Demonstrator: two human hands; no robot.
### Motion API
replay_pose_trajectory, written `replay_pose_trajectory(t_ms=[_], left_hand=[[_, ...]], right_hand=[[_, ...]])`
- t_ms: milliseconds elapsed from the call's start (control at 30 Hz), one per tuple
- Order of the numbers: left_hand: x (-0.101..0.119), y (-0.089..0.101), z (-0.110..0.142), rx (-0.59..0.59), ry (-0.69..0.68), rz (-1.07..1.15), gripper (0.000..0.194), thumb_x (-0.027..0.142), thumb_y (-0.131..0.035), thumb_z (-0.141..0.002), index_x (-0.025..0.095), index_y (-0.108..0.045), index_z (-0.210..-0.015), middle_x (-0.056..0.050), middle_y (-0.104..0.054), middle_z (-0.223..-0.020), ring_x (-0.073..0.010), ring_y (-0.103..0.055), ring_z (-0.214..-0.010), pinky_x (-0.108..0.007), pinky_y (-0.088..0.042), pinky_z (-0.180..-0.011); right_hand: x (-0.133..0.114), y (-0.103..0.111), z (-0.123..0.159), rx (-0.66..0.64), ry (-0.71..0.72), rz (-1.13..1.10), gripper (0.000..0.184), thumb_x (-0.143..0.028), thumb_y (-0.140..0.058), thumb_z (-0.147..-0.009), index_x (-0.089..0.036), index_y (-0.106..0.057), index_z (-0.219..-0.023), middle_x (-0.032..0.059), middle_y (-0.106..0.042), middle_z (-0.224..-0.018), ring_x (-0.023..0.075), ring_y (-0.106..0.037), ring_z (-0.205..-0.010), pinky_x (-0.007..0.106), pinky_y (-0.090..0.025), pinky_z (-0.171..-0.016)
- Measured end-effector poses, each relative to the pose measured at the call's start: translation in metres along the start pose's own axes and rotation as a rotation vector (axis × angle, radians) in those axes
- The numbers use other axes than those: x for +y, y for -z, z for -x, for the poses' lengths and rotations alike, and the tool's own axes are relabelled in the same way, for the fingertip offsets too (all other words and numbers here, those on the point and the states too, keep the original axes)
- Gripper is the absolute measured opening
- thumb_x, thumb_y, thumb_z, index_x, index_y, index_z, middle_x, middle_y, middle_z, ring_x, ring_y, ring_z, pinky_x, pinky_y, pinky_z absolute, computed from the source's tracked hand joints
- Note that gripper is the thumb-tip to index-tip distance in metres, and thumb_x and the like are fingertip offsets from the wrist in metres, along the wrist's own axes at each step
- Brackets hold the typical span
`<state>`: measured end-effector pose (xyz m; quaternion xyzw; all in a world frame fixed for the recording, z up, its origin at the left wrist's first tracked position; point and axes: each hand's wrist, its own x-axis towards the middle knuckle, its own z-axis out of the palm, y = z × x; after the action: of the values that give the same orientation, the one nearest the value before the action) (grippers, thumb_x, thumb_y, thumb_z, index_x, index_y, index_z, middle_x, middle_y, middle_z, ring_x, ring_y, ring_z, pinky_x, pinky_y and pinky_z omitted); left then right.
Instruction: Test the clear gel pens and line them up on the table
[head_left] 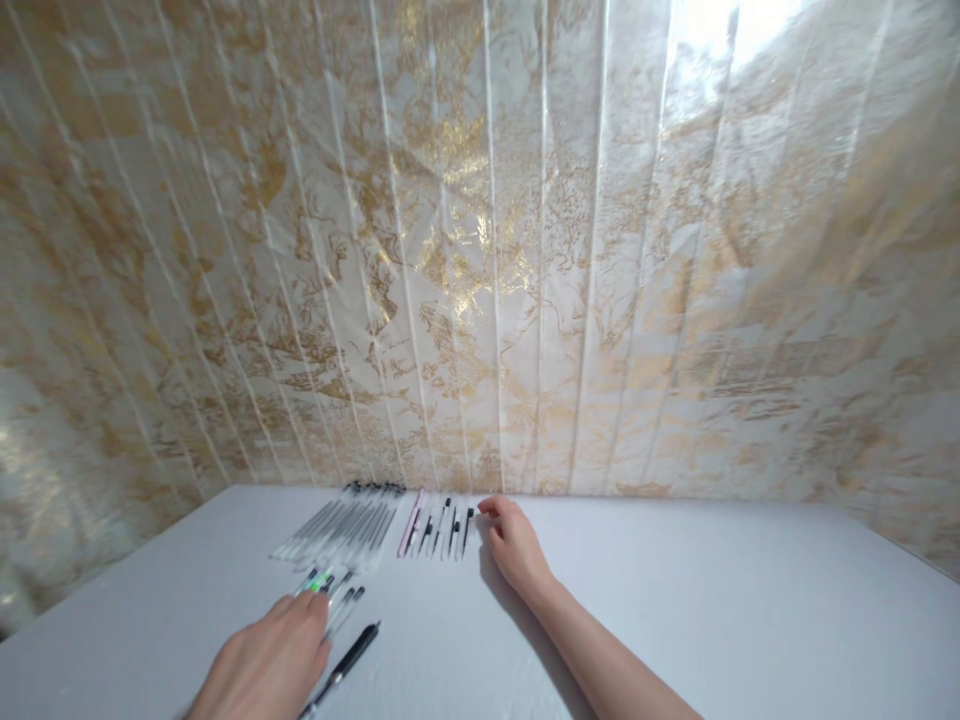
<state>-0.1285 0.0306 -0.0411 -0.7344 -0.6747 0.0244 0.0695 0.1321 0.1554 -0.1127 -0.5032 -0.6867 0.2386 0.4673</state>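
My left hand (274, 660) lies palm down near the front edge of the white table (712, 600), fingers resting on a few loose pens (337, 598), one with a green part. A black pen (346, 655) lies just right of that hand. My right hand (514, 545) reaches to the back of the table, its fingertips curled at the right end of a short row of pens (436, 527), touching or almost touching the last one. Left of that row lies a larger row of clear pens with black caps (345, 522).
A glossy wall of white and gold patterned panels (480, 250) rises straight behind the table. The table's far edge meets the wall just behind the pen rows.
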Motion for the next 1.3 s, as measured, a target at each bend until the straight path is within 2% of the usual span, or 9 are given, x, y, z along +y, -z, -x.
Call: replay_pose_trajectory(t_ms=[133,200,300,400,567,700,867,1133,1300], left_hand=[[0.040,0.028,-0.019,-0.046,0.009,0.053,0.026,0.020,-0.029,-0.094,0.019,-0.055,-0.097,-0.006,-0.071,-0.085,-0.0226,-0.070,-0.075,-0.028,-0.048,-0.062],[0.075,0.036,-0.032,-0.107,-0.039,0.116,0.023,0.018,-0.031,-0.095,0.019,-0.052,-0.104,-0.005,-0.072,-0.083,-0.0228,-0.071,-0.077,-0.026,-0.047,-0.061],[0.123,0.027,-0.054,-0.050,-0.155,0.244,0.020,0.015,-0.035,-0.095,0.018,-0.050,-0.108,-0.008,-0.072,-0.095,-0.0230,-0.071,-0.085,-0.026,-0.046,-0.063],[0.147,0.002,-0.072,-0.045,-0.120,0.336,0.020,0.014,-0.033,-0.096,0.018,-0.048,-0.108,-0.008,-0.073,-0.090,-0.0230,-0.071,-0.085,-0.026,-0.046,-0.062],[0.143,-0.026,-0.080,-0.037,-0.120,0.479,0.021,0.014,-0.029,-0.097,0.021,-0.046,-0.105,-0.006,-0.072,-0.092,-0.0202,-0.071,-0.086,-0.025,-0.046,-0.066],[0.136,-0.025,-0.078,-0.002,-0.130,0.596,0.016,0.015,-0.033,-0.096,0.022,-0.046,-0.099,-0.006,-0.070,-0.098,-0.0178,-0.069,-0.091,-0.024,-0.046,-0.074],[0.133,-0.022,-0.078,0.095,-0.158,0.709,0.013,0.013,-0.037,-0.094,0.021,-0.047,-0.093,-0.003,-0.068,-0.095,-0.0158,-0.067,-0.089,-0.023,-0.046,-0.077],[0.130,-0.019,-0.076,0.152,-0.141,0.520,0.008,0.017,-0.045,-0.094,0.021,-0.053,-0.096,-0.002,-0.069,-0.098,-0.0176,-0.068,-0.085,-0.023,-0.044,-0.068],[0.129,-0.014,-0.076,0.101,-0.120,0.399,0.018,0.023,-0.041,-0.097,0.020,-0.059,-0.094,-0.003,-0.073,-0.090,-0.0192,-0.069,-0.083,-0.023,-0.042,-0.064]], right_hand=[[0.001,0.002,-0.006,0.043,-0.049,-0.108,0.022,-0.019,-0.042,-0.080,-0.016,-0.061,-0.092,0.0061,-0.065,-0.084,0.0178,-0.058,-0.078,0.027,-0.044,-0.074],[0.002,0.006,-0.010,0.029,-0.067,-0.161,0.032,-0.036,-0.035,-0.089,-0.016,-0.060,-0.080,0.0026,-0.059,-0.067,0.0161,-0.054,-0.065,0.025,-0.042,-0.063],[0.004,0.015,-0.014,-0.062,-0.075,-0.211,0.058,-0.056,-0.022,-0.091,-0.019,-0.050,-0.057,-0.0028,-0.041,-0.049,0.0130,-0.042,-0.050,0.025,-0.034,-0.052],[0.009,0.027,-0.018,-0.125,-0.079,-0.206,0.064,-0.069,-0.026,-0.085,-0.020,-0.042,-0.048,-0.0049,-0.033,-0.045,0.0111,-0.034,-0.047,0.025,-0.028,-0.051],[0.011,0.036,-0.020,-0.226,-0.074,-0.205,0.063,-0.072,-0.035,-0.082,-0.021,-0.035,-0.046,-0.0063,-0.028,-0.044,0.0092,-0.027,-0.046,0.024,-0.022,-0.049],[0.006,0.035,-0.017,-0.308,-0.053,-0.223,0.057,-0.067,-0.045,-0.081,-0.021,-0.030,-0.050,-0.0073,-0.024,-0.049,0.0084,-0.021,-0.049,0.024,-0.018,-0.049],[0.002,0.035,-0.015,-0.298,-0.040,-0.230,0.054,-0.063,-0.047,-0.081,-0.022,-0.028,-0.052,-0.0071,-0.021,-0.053,0.0086,-0.020,-0.052,0.024,-0.016,-0.049],[0.013,0.034,-0.018,-0.149,-0.141,-0.284,0.056,-0.068,-0.042,-0.079,-0.024,-0.023,-0.052,-0.0076,-0.020,-0.050,0.0087,-0.018,-0.049,0.026,-0.015,-0.049],[0.013,0.036,-0.018,-0.176,-0.179,-0.289,0.058,-0.072,-0.044,-0.076,-0.023,-0.028,-0.049,-0.0077,-0.024,-0.046,0.0087,-0.020,-0.047,0.026,-0.016,-0.048]])
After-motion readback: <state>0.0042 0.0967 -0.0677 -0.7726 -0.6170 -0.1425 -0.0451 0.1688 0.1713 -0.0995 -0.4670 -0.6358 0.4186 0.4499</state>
